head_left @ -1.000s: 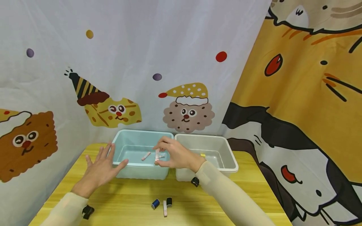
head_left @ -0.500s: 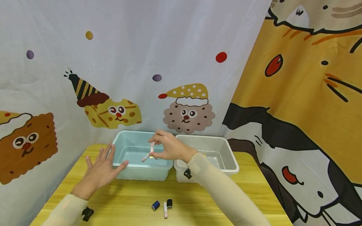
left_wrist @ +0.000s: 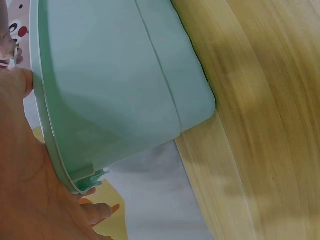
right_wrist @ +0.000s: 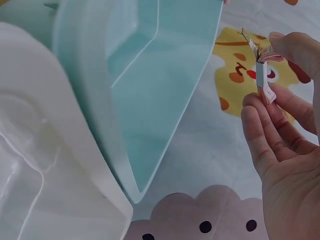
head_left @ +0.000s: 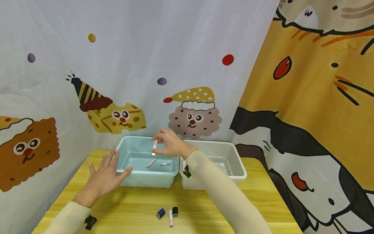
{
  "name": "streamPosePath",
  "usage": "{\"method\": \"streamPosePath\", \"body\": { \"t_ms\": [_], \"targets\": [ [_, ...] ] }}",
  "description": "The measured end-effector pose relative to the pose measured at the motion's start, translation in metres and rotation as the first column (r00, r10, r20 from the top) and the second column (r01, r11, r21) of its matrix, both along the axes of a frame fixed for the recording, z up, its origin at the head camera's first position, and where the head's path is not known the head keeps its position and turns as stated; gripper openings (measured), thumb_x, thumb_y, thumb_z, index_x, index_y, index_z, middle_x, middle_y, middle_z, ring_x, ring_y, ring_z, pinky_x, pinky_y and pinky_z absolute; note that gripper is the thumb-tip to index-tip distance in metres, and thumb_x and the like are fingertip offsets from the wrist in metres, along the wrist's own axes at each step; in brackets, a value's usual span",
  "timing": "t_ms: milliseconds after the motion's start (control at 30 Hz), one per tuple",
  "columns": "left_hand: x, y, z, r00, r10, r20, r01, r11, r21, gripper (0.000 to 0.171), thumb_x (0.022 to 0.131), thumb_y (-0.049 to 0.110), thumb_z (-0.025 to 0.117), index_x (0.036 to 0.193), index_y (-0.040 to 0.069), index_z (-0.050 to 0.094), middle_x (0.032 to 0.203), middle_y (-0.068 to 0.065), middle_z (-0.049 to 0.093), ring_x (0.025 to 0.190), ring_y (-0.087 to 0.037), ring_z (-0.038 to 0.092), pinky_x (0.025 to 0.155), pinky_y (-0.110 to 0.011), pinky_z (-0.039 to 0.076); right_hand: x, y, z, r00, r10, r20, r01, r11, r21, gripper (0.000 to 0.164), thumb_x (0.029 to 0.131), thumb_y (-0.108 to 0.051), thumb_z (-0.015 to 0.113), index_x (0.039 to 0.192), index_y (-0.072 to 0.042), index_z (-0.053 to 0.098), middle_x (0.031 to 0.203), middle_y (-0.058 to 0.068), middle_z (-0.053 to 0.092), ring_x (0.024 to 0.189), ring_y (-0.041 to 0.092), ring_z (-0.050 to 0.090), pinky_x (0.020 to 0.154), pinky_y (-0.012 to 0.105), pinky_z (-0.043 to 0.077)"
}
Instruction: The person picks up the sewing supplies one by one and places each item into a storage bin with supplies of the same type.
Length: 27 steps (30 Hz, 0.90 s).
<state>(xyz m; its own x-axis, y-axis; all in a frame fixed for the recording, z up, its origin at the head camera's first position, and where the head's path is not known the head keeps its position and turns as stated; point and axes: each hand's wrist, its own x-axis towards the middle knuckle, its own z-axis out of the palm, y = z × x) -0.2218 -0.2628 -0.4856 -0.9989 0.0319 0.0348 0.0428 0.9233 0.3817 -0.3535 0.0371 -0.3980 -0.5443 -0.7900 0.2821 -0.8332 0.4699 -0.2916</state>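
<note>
My right hand (head_left: 172, 144) pinches a small folded tape measure (head_left: 155, 145) between thumb and fingers, above the blue bin (head_left: 146, 179). In the right wrist view its pinkish folds stand out in a bundled tape measure (right_wrist: 262, 77) with a whitish band round it. Two more folded tape measures lie on the bin floor, a left tape measure (head_left: 151, 163) and a right tape measure (head_left: 165, 163). My left hand (head_left: 102, 177) has its fingers spread and rests at the bin's front left corner. The left wrist view shows that hand against the bin rim (left_wrist: 45, 112).
A whitish bin (head_left: 233, 149) stands right beside the blue one, with a small yellow thing partly hidden by my right arm. On the wooden table (head_left: 125, 211) in front lie a blue thread spool (head_left: 161, 213), a black thread spool (head_left: 175, 211) and another folded tape measure (head_left: 170, 218).
My right hand has risen and moved slightly left with the tape measure, away from the bin floor. The tape measures lying below show more fully now. The left hand has stayed put.
</note>
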Motion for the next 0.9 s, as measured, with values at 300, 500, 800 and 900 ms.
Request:
{"method": "streamPosePath", "body": {
  "t_ms": [300, 500, 800, 900],
  "targets": [
    [0.0, 0.001, -0.002, 1.0, 0.003, 0.009, -0.003, 1.0, 0.003, 0.126, 0.109, 0.09, 0.044, 0.184, -0.006, 0.012, 0.193, -0.034, 0.011, 0.174, -0.07, 0.009, 0.122, -0.104, -0.009, -0.015, -0.008, -0.001, 0.991, -0.089, 0.101, 0.088, 0.996, 0.017, 0.051, 0.106, -0.036, 0.091, 0.145, -0.006, 0.079, 0.135, 0.013, 0.071, 0.12, 0.029, 0.079, 0.104, 0.028, 0.066],
    [0.001, 0.001, -0.001, 1.0, 0.002, 0.012, -0.002, 1.0, 0.009, 0.125, 0.109, 0.09, 0.044, 0.184, -0.005, 0.012, 0.193, -0.035, 0.01, 0.174, -0.07, 0.009, 0.122, -0.104, -0.008, -0.02, -0.01, -0.004, 0.981, -0.149, 0.126, 0.145, 0.989, 0.039, 0.051, 0.106, -0.04, 0.09, 0.145, -0.009, 0.079, 0.136, 0.01, 0.072, 0.122, 0.026, 0.078, 0.105, 0.031, 0.065],
    [0.0, 0.0, -0.002, 1.0, -0.001, 0.002, 0.001, 1.0, 0.008, 0.124, 0.11, 0.09, 0.044, 0.185, -0.004, 0.013, 0.193, -0.033, 0.011, 0.175, -0.07, 0.009, 0.122, -0.104, -0.008, -0.019, -0.01, -0.004, 0.954, -0.239, 0.18, 0.222, 0.969, 0.109, 0.065, 0.103, -0.049, 0.091, 0.156, -0.015, 0.073, 0.158, 0.013, 0.064, 0.134, 0.029, 0.077, 0.11, 0.041, 0.067],
    [0.0, 0.0, -0.002, 1.0, -0.002, 0.0, 0.002, 1.0, 0.01, 0.124, 0.11, 0.09, 0.044, 0.185, -0.004, 0.012, 0.194, -0.032, 0.01, 0.175, -0.07, 0.009, 0.122, -0.104, -0.009, -0.017, -0.011, -0.003, 0.953, -0.241, 0.181, 0.224, 0.968, 0.11, 0.065, 0.103, -0.049, 0.091, 0.156, -0.016, 0.074, 0.158, 0.012, 0.064, 0.134, 0.028, 0.077, 0.11, 0.042, 0.067]
  ]
}}
